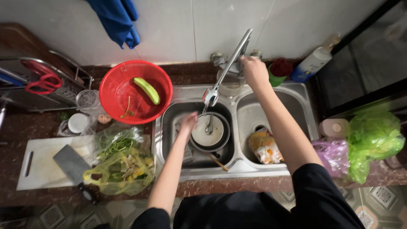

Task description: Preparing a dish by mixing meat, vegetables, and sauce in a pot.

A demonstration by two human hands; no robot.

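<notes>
While seen from the head camera: left hand lowered into the left basin of the double sink, fingers loosely curled at the rim of a white bowl nested in a dark pan, apparently touching, not clamped. Right hand closed around the tap handle behind the long faucet. Spoon lying in the bowl under the spout. Risk, judged: too sharp a turn, water striking spoon and bowl, splashing onto the counter beside the red basin with its cucumber.

Red bowl, green cucumber, blue cloth
</notes>
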